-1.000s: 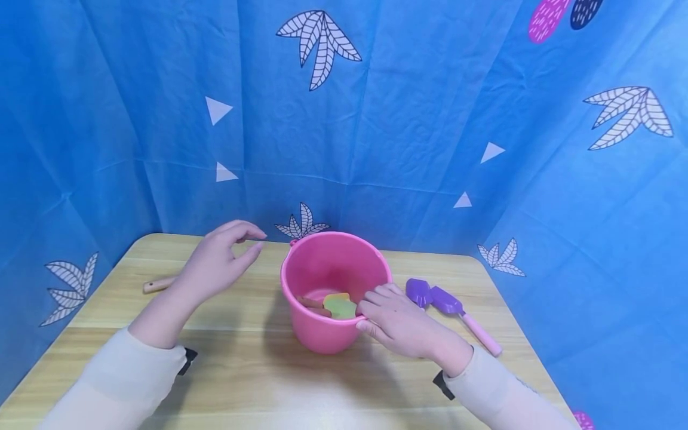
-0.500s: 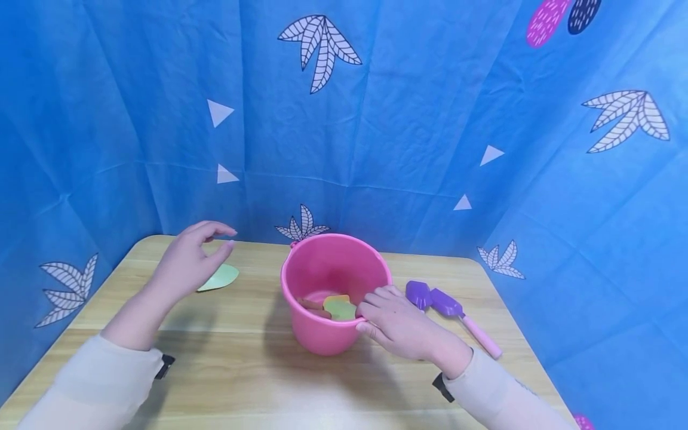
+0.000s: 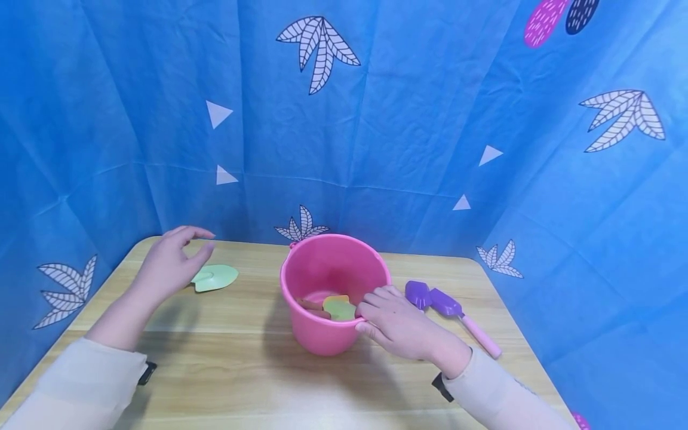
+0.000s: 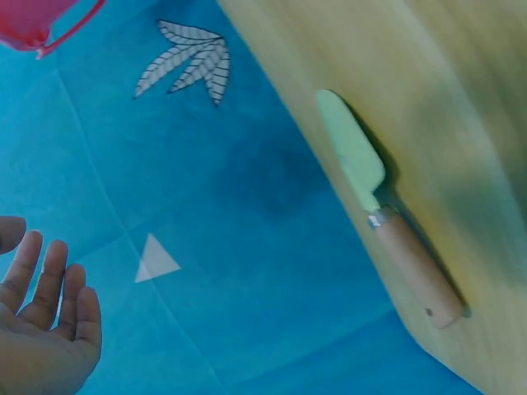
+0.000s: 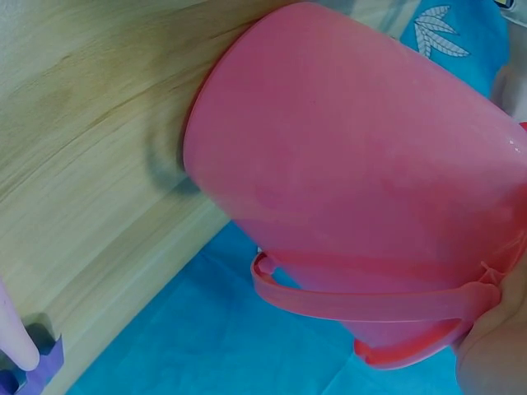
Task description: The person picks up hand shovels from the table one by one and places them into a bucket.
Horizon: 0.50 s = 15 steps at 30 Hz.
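A pink bucket (image 3: 322, 337) stands upright on the table, its mouth tilted toward me in the head view. My right hand (image 3: 395, 322) grips its right rim, thumb outside and fingers over the edge. Inside lie a green blade (image 3: 340, 309), a bit of something yellow and brown wooden handles (image 3: 312, 304). Over the table's left side my left hand (image 3: 166, 263) hovers with nothing in it, fingers loosely bent. Behind it lies a small garden trowel with a light green blade (image 3: 217, 278); the left wrist view shows its wooden handle (image 4: 416, 267) too.
To the right of the bucket lie two purple shovel heads (image 3: 418, 294), one on a pink handle (image 3: 482, 335). A blue patterned cloth (image 3: 344, 119) hangs around the back and sides of the wooden table (image 3: 258, 382). The bucket's own handle (image 5: 370, 304) hangs down its side.
My left hand has moved left, away from the bucket, uncovering the trowel's green blade while hiding its handle in the head view. The right hand and bucket have stayed put.
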Tool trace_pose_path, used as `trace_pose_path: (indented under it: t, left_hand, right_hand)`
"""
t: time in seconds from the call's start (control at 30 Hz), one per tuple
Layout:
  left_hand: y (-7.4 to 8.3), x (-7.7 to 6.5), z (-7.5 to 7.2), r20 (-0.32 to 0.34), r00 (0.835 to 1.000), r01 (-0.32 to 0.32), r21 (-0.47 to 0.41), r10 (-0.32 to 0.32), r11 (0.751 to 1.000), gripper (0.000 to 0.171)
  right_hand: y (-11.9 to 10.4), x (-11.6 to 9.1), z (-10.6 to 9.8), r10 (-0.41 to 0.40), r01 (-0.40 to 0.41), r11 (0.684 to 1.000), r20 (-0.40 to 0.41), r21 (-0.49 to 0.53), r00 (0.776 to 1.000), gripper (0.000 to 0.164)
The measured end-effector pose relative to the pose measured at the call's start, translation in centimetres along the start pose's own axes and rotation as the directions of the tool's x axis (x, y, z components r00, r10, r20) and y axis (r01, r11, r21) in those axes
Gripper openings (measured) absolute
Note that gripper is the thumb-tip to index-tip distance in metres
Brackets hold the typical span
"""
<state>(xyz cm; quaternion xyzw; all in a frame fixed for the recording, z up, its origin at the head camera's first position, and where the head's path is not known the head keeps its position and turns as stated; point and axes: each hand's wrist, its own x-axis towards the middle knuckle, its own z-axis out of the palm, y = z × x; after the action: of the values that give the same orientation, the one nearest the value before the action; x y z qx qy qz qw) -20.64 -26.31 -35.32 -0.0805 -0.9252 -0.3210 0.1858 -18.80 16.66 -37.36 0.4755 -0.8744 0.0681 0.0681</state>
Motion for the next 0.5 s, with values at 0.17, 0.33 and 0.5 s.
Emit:
trace_pose_path:
  t: [0.17,0.33,0.5]
  left_hand:
    - [-1.3,-0.1,0.1,0.003,1.0,0.01,0.004,-0.01,1.0,0.033]
    - [-2.6,-0.1,0.1,0.008,0.999,0.044,0.027,-0.044,0.999,0.035]
    - [-4.0,-0.1,0.0,0.032,0.997,0.074,0.056,-0.076,0.996,0.04]
  right_hand:
    - [-0.1,0.0,-0.1,0.004,-0.004,1.0,0.003,0.0,1.0,0.023]
    - [-0.2,0.0,-0.2,0.004,-0.004,1.0,0.006,0.002,1.0,0.023]
    - [-0.2,0.0,-0.2,0.004,-0.004,1.0,0.005,0.002,1.0,0.022]
